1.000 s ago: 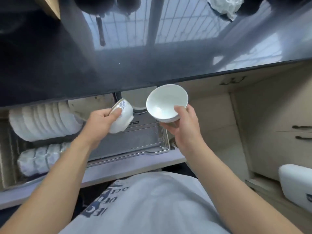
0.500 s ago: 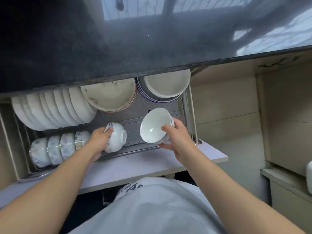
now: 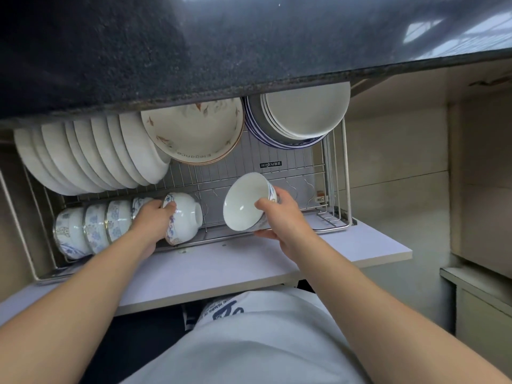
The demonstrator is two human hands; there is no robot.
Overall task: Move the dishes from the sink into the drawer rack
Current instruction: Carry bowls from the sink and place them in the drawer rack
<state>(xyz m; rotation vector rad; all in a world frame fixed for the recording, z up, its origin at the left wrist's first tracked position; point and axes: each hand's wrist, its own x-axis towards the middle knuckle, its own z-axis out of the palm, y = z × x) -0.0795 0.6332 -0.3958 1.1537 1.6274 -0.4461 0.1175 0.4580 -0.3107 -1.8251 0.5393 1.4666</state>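
Note:
The pulled-out wire drawer rack [image 3: 333, 189] lies below the dark countertop edge. My left hand [image 3: 153, 221] grips a blue-patterned white bowl [image 3: 187, 217] by its rim, set on its side in the rack's front row, against a line of several similar bowls [image 3: 91, 231]. My right hand [image 3: 279, 217] holds a second white bowl [image 3: 243, 202] tilted on its side just above the rack, thumb inside the rim, its opening facing left. The sink is out of view.
White plates [image 3: 83, 159] stand on edge in the back row, beside a floral plate [image 3: 194, 131] and stacked white and blue-rimmed plates [image 3: 304, 115]. The dark countertop [image 3: 194, 51] overhangs the rack's back. The white drawer front [image 3: 221, 270] juts toward me. Beige cabinets [image 3: 482, 176] stand to the right.
Both hands have gone lower and deeper into the rack. The left bowl now lies against the row of bowls; the right bowl has come down closer to the wire.

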